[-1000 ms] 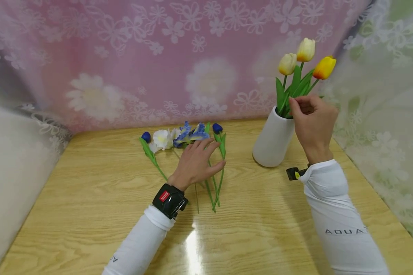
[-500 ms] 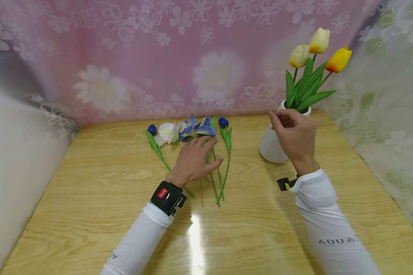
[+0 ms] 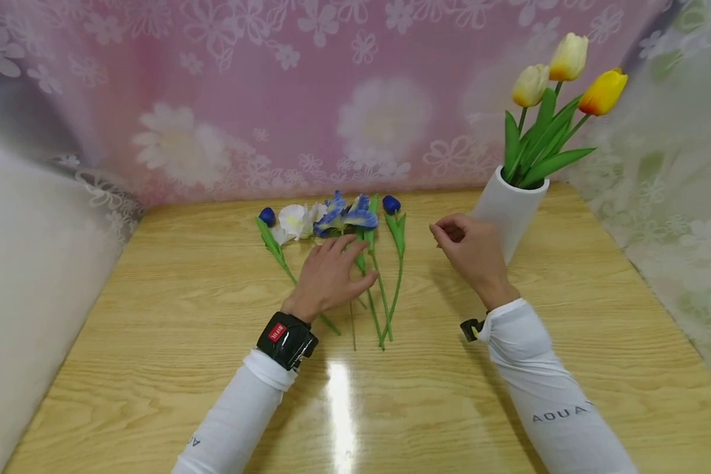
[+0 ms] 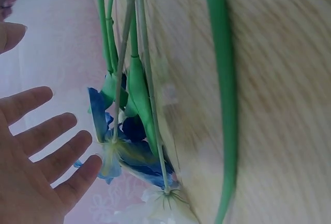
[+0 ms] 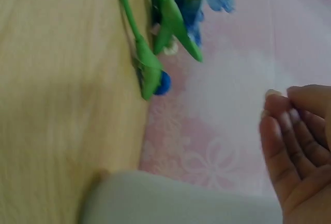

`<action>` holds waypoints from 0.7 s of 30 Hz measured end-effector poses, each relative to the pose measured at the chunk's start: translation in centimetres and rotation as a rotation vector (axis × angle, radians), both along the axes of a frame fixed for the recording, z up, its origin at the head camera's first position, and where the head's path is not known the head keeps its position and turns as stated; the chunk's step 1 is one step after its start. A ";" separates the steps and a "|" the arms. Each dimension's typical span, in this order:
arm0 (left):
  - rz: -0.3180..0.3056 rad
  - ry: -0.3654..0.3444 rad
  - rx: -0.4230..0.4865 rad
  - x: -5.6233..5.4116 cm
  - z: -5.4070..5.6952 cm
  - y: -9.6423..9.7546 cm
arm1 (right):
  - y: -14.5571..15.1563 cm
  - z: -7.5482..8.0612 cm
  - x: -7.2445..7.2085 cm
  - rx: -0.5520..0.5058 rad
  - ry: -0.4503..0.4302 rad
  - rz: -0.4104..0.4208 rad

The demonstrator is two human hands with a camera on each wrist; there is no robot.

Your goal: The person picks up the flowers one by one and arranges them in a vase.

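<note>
My left hand (image 3: 330, 275) hovers over the artificial flowers, fingers spread and holding nothing; in the left wrist view the palm (image 4: 31, 182) stands apart from the stems. Beneath it lie a blue iris (image 3: 346, 216), a white flower (image 3: 294, 220) and green stems. Blue tulip buds lie on either side, one at the left (image 3: 266, 216) and one at the right (image 3: 392, 205). My right hand (image 3: 471, 253) is in front of the white vase (image 3: 512, 207), its fingers loosely curled and nothing between them. Two cream tulips (image 3: 530, 85) and a yellow tulip (image 3: 603, 92) stand in the vase.
The wooden table (image 3: 154, 368) carries the flowers and vase. Behind it hangs a pink floral cloth (image 3: 284, 99). A pale green patterned cloth (image 3: 675, 217) hangs at the right, and a white surface (image 3: 29, 276) rises at the left.
My right hand has come away from the tulips in the vase and moved left and down towards the flowers on the table. The left hand stays over them. The head view has shifted slightly.
</note>
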State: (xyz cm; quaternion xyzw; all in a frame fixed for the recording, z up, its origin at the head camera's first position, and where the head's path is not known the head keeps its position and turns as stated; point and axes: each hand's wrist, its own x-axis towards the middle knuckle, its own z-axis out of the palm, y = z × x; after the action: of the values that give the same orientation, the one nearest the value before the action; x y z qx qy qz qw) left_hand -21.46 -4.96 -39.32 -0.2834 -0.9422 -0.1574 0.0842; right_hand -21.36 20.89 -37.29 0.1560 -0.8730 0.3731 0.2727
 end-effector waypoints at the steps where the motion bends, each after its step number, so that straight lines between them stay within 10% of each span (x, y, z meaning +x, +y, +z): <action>1: 0.002 -0.001 -0.002 0.0 0.0 -0.1 | -0.2 -0.2 0.0 0.019 -0.014 0.003; 21: 0.028 -0.060 -0.010 0.7 -0.6 -1.4 | -3.4 -3.2 -0.7 0.195 -0.735 0.014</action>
State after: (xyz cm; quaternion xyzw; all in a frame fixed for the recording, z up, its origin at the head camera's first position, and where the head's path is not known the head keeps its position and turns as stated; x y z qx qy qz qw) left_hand -20.75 -6.40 -39.89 -0.2656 -0.9491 -0.1597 0.0569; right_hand -22.10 17.51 -40.49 0.0429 -0.9429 0.3210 -0.0775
